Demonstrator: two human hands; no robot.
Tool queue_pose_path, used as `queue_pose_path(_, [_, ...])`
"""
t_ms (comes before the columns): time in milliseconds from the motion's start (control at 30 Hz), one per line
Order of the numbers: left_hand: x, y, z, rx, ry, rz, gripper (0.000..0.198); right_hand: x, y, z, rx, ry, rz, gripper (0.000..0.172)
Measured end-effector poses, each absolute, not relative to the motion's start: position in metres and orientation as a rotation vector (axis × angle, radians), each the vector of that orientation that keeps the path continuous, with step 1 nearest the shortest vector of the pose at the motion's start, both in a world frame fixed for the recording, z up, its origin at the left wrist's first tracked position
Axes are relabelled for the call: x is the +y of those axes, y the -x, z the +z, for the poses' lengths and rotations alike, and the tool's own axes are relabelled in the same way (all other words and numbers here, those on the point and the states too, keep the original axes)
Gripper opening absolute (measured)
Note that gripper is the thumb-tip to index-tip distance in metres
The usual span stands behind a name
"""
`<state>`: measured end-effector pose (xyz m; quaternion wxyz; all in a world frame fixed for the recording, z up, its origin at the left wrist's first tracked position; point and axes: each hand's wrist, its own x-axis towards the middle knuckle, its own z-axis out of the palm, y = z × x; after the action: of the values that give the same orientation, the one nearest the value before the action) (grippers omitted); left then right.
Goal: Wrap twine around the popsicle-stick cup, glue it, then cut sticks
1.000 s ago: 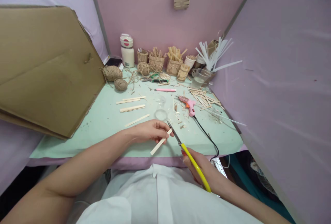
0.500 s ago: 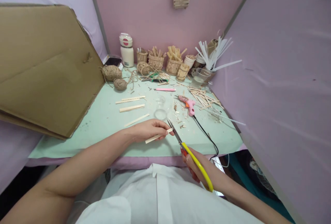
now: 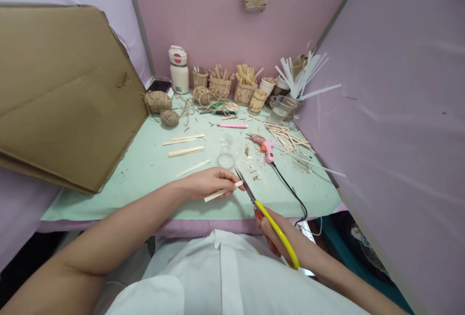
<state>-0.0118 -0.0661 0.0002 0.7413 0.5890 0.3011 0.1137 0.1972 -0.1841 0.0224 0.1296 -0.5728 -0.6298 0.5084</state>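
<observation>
Between the fingers of my left hand (image 3: 214, 182) is a thin flat wooden stick (image 3: 217, 195), its right end at the blades of a pair of scissors (image 3: 278, 230). My right hand (image 3: 271, 230) is closed round the yellow-handled scissors, whose tips point up and left past my left fingertips. Just beyond my left hand stands a clear plastic cup (image 3: 225, 160). A single loose wooden stick (image 3: 192, 168) lies behind my left wrist, with a small stack of sticks (image 3: 186, 151) farther back.
A pink glue gun (image 3: 267, 148) with a black cord lies to the right, near a pile of wooden strips (image 3: 288, 138). A pink craft knife (image 3: 232, 125) and twine balls (image 3: 158, 102) are farther back. A large cardboard sheet (image 3: 65, 102) leans at the left.
</observation>
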Motion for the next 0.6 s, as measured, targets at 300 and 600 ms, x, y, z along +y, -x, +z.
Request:
queue_pose_path(300, [-0.0656,0.0118,0.0012,0.663,-1.241,0.228,0.027,-0.1847,-0.2015,0.0198,-1.837,1.658,1.504,0.043])
queue_pose_path(600, [-0.0647,0.0149,0.0002,0.66,-1.25,0.221,0.028,-0.1842,-0.2055,0.0203,-1.872,1.63,1.508,0.039])
